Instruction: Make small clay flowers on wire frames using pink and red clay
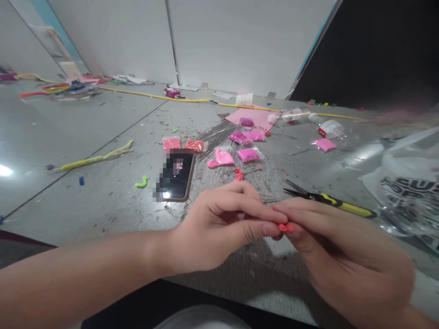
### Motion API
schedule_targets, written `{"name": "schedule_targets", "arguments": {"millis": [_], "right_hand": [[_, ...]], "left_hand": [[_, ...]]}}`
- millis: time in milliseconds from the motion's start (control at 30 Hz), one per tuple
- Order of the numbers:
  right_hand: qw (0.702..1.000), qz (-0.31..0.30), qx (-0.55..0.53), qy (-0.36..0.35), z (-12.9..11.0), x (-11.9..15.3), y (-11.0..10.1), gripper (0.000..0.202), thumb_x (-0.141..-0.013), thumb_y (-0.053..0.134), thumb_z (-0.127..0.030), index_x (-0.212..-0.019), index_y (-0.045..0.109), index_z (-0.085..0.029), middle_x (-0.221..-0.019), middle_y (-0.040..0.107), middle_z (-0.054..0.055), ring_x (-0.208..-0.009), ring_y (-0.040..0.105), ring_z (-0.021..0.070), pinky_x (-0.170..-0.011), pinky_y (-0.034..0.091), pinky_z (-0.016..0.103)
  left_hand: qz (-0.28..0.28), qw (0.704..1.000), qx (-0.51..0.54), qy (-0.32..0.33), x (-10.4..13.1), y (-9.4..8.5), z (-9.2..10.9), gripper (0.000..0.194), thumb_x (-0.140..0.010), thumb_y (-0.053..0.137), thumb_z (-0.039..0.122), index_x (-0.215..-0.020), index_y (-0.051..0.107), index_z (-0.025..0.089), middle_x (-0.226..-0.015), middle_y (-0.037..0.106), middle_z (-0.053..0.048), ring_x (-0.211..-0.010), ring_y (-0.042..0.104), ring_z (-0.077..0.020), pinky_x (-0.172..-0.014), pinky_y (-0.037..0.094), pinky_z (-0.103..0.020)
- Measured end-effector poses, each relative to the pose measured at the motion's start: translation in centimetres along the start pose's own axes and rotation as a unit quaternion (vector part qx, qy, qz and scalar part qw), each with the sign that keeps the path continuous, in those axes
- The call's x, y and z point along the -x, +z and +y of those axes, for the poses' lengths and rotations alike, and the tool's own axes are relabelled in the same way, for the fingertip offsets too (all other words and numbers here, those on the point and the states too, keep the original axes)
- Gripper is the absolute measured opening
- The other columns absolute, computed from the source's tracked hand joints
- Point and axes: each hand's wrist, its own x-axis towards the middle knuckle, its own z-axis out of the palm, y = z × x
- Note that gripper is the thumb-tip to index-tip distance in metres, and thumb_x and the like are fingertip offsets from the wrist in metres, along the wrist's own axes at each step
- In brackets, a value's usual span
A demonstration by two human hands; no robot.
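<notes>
Between the fingertips of both hands is a small lump of red modelling clay (pixel 286 227). My left hand (pixel 222 224) pinches it from the left with thumb and fingers. From the other side, my right hand (pixel 350 251) has its thumb and fingers closed on the same lump, and the fingers hide part of it. Just beyond my left hand lies a wire piece with red clay bits (pixel 238 174) on it. A tool with black and yellow handles (pixel 346 206) and thin pointed jaws lies behind my right hand.
A phone (pixel 176 176) lies left of centre, near red clay packets (pixel 171 143) and pink clay packets (pixel 248 154). Plastic bottles (pixel 331 129) and a plastic bag (pixel 404 160) are at the right. A yellow twisted strand (pixel 96 159) and green clay piece (pixel 141 182) lie left.
</notes>
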Motion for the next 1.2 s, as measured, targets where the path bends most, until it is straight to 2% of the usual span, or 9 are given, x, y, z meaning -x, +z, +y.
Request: {"name": "schedule_targets", "arguments": {"millis": [133,433,600,767,967,1200], "right_hand": [[1.000,-0.004,-0.007,0.008,0.1,0.0,0.1,0.021,-0.098,0.067,-0.020,-0.112,0.075,-0.032,-0.102,0.082,-0.003,-0.089,0.078,0.0122,-0.079,0.065,0.021],[1.000,-0.006,0.012,-0.010,-0.1,-0.4,0.1,0.016,-0.098,0.065,-0.018,-0.106,0.076,-0.027,-0.096,0.082,0.001,-0.083,0.078,0.0132,-0.074,0.065,0.021],[1.000,-0.013,0.014,-0.023,0.0,-0.7,0.1,0.018,-0.098,0.064,-0.019,-0.105,0.078,-0.027,-0.097,0.082,0.004,-0.083,0.079,0.0149,-0.072,0.066,0.023],[1.000,-0.013,-0.001,0.006,0.2,-0.3,0.2,0.016,-0.098,0.065,-0.024,-0.107,0.078,-0.028,-0.095,0.081,0.004,-0.083,0.078,0.0166,-0.070,0.066,0.025],[1.000,-0.015,-0.001,0.010,0.3,0.0,0.1,0.013,-0.098,0.066,-0.025,-0.105,0.077,-0.025,-0.094,0.080,0.003,-0.084,0.076,0.0141,-0.072,0.063,0.022],[0.999,-0.016,-0.046,-0.003,0.2,-0.5,-0.1,0.017,-0.093,0.070,-0.019,-0.105,0.076,-0.030,-0.086,0.079,-0.001,-0.074,0.073,0.0136,-0.062,0.060,0.023]], "left_hand": [[-0.005,1.000,-0.016,0.005,-0.1,0.0,0.1,0.019,-0.086,0.080,0.009,-0.099,0.085,0.022,-0.080,0.064,-0.001,-0.071,0.061,-0.0072,-0.066,0.055,-0.020],[-0.011,1.000,-0.009,-0.008,0.0,-0.1,0.2,0.016,-0.087,0.079,0.009,-0.098,0.083,0.020,-0.082,0.066,-0.002,-0.073,0.063,-0.0075,-0.066,0.054,-0.020],[-0.003,1.000,0.009,-0.022,-0.1,0.1,0.5,0.012,-0.087,0.080,0.010,-0.096,0.080,0.017,-0.088,0.072,-0.004,-0.077,0.068,-0.0093,-0.068,0.056,-0.020],[0.000,1.000,0.005,-0.022,-0.4,-0.1,0.9,0.008,-0.085,0.082,0.011,-0.090,0.076,0.015,-0.089,0.075,-0.005,-0.079,0.072,-0.0115,-0.070,0.060,-0.021],[-0.013,0.999,-0.028,-0.024,-0.5,-0.5,1.2,0.006,-0.085,0.082,0.013,-0.089,0.078,0.015,-0.088,0.073,-0.006,-0.078,0.070,-0.0114,-0.066,0.057,-0.021],[-0.045,0.998,-0.036,-0.023,-0.8,-0.5,1.5,0.007,-0.086,0.079,0.009,-0.090,0.079,0.016,-0.081,0.067,-0.003,-0.070,0.063,-0.0085,-0.061,0.051,-0.019]]}}
